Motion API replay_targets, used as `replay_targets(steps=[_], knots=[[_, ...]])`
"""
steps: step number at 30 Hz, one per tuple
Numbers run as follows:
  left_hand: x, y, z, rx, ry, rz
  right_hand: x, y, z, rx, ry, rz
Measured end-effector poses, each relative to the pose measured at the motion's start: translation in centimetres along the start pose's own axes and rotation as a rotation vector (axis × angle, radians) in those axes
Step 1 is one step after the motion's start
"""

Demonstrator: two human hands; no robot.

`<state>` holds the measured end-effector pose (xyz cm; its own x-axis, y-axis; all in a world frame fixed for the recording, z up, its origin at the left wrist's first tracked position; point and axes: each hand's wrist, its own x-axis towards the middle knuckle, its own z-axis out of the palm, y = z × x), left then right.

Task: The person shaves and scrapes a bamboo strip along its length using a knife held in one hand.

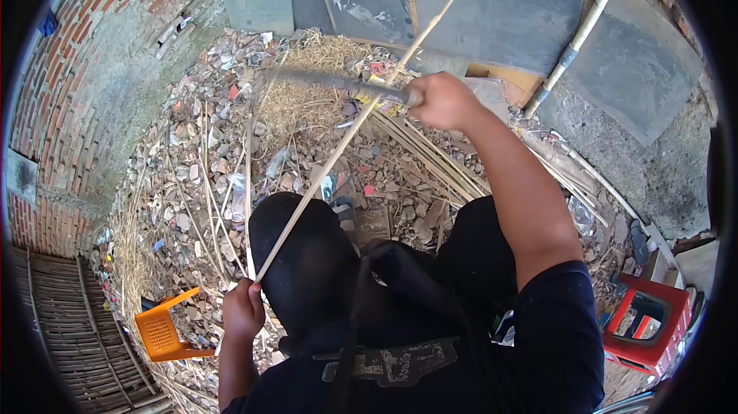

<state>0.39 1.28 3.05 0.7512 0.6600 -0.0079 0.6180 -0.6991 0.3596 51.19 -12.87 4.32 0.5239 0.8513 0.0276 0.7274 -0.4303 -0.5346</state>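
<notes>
My left hand (pixel 244 309) is closed round the lower end of a long pale bamboo strip (pixel 323 172), beside my left knee. The strip slants up and away to the right. My right hand (pixel 446 102) grips the handle of a machete (pixel 377 89), whose blade points left and is smeared by motion. Blade and strip cross in view; I cannot tell whether they touch. A second thin strip (pixel 249 206) rises almost straight from near my left hand. Several cut bamboo strips (pixel 430 154) lie in a bundle beyond my knees.
Rubble and straw-like shavings (pixel 307 99) cover the ground. An orange plastic chair (pixel 173 329) is at left, a red plastic stool (pixel 649 325) at right. A brick wall (pixel 84 91) stands left; a pale pipe (pixel 576 37) leans against dark panels (pixel 523 14) ahead.
</notes>
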Motion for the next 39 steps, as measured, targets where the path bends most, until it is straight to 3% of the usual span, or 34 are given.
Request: replay_targets(steps=[6, 9, 11, 12, 15, 18, 22, 25, 28, 31, 32, 35, 39], knots=[[-0.1, 0.3, -0.2, 0.002, 0.034, 0.002, -0.8, -1.5, -0.8, 0.054, 0.017, 0.006], [-0.1, -0.1, 0.3, 0.044, 0.043, 0.004, -0.8, -1.5, -0.2, -0.171, -0.004, -0.108], [-0.6, -0.4, 0.5, 0.029, 0.032, -0.011, 0.4, 0.9, 0.3, 0.008, -0.003, 0.022], [-0.2, -0.4, 0.5, 0.024, 0.043, -0.007, 1.2, 1.1, -0.4, 0.095, 0.016, 0.081], [-0.2, 0.0, -0.2, 0.016, 0.046, 0.004, 0.7, 1.5, 0.1, -0.033, 0.162, -0.042], [0.0, -0.1, -0.1, -0.017, 0.021, 0.022, -1.2, -1.4, -0.8, -0.146, 0.078, -0.126], [0.1, -0.5, 0.6, -0.026, 0.026, -0.001, 0.9, 2.1, -0.7, 0.142, 0.085, 0.067], [0.1, 0.1, -0.2, -0.049, 0.012, 0.006, 0.3, 0.7, -1.3, 0.069, 0.152, 0.016], [-0.4, -0.7, 0.1, 0.030, 0.041, 0.038, -1.2, -0.8, -1.3, -0.167, 0.070, -0.170], [-0.5, -0.7, 0.6, 0.087, 0.062, 0.006, -0.1, 0.8, -0.9, -0.092, 0.041, -0.012], [-1.0, -0.7, 0.6, 0.084, 0.055, -0.014, 0.7, 2.3, -1.0, 0.096, 0.084, 0.090], [-0.6, -0.3, 0.0, 0.060, 0.057, -0.012, 0.9, 3.0, -0.9, -0.051, 0.129, 0.109], [-0.3, 0.1, -0.7, 0.004, 0.001, 0.011, -0.9, 0.6, -2.3, -0.050, 0.014, -0.030]])
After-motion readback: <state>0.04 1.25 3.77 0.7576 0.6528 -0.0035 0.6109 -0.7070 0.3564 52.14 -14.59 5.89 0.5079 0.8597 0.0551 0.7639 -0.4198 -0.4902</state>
